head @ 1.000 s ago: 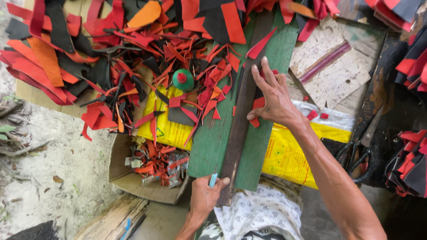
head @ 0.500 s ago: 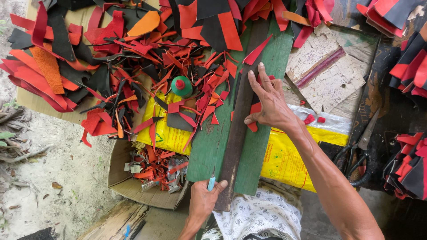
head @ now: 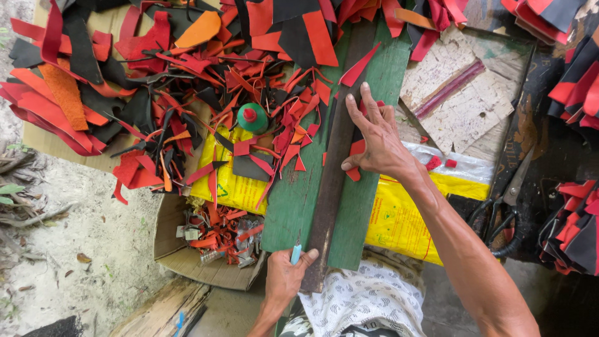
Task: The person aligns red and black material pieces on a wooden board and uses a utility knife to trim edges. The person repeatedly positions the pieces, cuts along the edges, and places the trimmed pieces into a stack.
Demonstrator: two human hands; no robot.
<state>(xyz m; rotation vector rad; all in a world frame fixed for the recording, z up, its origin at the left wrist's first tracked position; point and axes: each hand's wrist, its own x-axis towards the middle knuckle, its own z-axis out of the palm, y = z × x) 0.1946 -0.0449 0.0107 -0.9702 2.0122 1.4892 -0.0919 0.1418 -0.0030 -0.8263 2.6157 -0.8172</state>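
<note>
Dark strip [head: 334, 181] of leather-like material lies lengthwise down the middle of the green board [head: 374, 187], and everything else is placed from that board. At the board's near end, the left hand [head: 284, 278] is closed around a small pale-blue-handled cutting tool [head: 296, 254], its tip meeting the strip's near end. Compared with a moment ago this hand has hardly moved, so the cut seems to be only at its start. Just under the board's near end is a white patterned cloth [head: 362, 299]; to its near left sit an open cardboard box [head: 199, 262] of small scraps and some rough wooden planks [head: 165, 309]. A yellow plastic bag [head: 399, 218] shows under the board on both sides. Halfway up the board, the right hand [head: 377, 140] lies flat with fingers spread, pressing a red piece [head: 355, 159] and the strip's right edge down; it has slid slightly nearer along the strip than before, which I judge keeps the material pinned for the blade. Right of the board, black-handled scissors [head: 502, 206] rest on a dark counter [head: 536, 162], with a scored pale slab [head: 462, 106] beyond. Left of the board stands a green bottle with a red cap [head: 252, 117], and a heap of red, orange and black offcuts [head: 156, 75] covers the board's far end.
</note>
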